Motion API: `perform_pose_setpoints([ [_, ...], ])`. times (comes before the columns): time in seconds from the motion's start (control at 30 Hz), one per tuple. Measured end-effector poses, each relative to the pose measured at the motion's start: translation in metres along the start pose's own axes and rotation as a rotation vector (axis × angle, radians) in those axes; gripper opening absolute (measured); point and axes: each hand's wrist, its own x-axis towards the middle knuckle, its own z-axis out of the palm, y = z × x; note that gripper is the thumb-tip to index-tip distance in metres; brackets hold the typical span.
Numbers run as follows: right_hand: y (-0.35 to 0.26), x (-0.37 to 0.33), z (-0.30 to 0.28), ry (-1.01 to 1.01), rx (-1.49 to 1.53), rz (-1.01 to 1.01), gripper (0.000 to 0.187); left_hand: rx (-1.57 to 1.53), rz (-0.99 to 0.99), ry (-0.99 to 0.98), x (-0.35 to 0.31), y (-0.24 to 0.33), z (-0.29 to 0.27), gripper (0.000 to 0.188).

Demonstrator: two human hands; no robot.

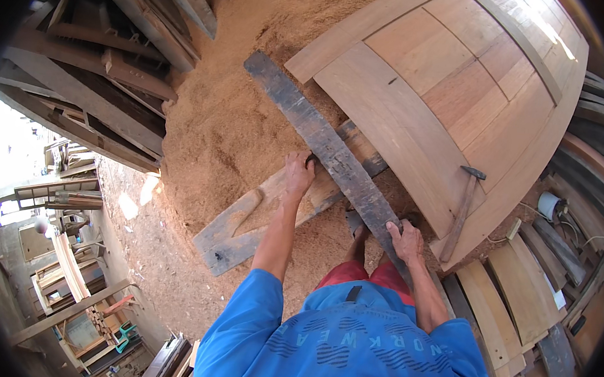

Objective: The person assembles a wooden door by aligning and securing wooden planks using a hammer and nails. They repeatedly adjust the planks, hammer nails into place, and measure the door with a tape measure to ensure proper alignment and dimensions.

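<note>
A long, dark, worn plank (326, 145) runs slantwise in front of me, from the sawdust at the far left down to my waist. My right hand (407, 242) grips its near end, thumb on top. Farther up, my left hand (299, 174) is closed at the plank's left edge; its fingertips are partly hidden. Beneath the plank, crossing it, lies a wider weathered board (272, 211) with a strip of wood on it. To the right is a big panelled wooden door (423, 64), and a hammer (463, 214) rests on its near corner.
Sawdust (215, 126) is heaped over the ground ahead. Rough timbers (99, 83) are stacked at the far left. Boards (512, 287) and a white container (550, 204) stand at the right. Wooden frames (72, 263) sit at the lower left.
</note>
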Motion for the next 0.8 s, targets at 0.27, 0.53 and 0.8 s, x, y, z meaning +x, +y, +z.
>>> perform_pose_setpoints([
  [0.27, -0.002, 0.002, -0.005, -0.039, 0.026, 0.012, 0.064, -0.047, 0.058, 0.049, 0.001, -0.002, 0.002, 0.034],
  [0.53, 0.005, 0.006, -0.001, -0.024, 0.067, -0.020, 0.061, -0.022, 0.066, 0.019, 0.002, -0.003, 0.003, 0.030],
  [0.8, 0.003, 0.004, 0.006, -0.050, 0.103, 0.009, 0.060, -0.016, 0.015, 0.016, 0.007, 0.004, 0.005, 0.030],
])
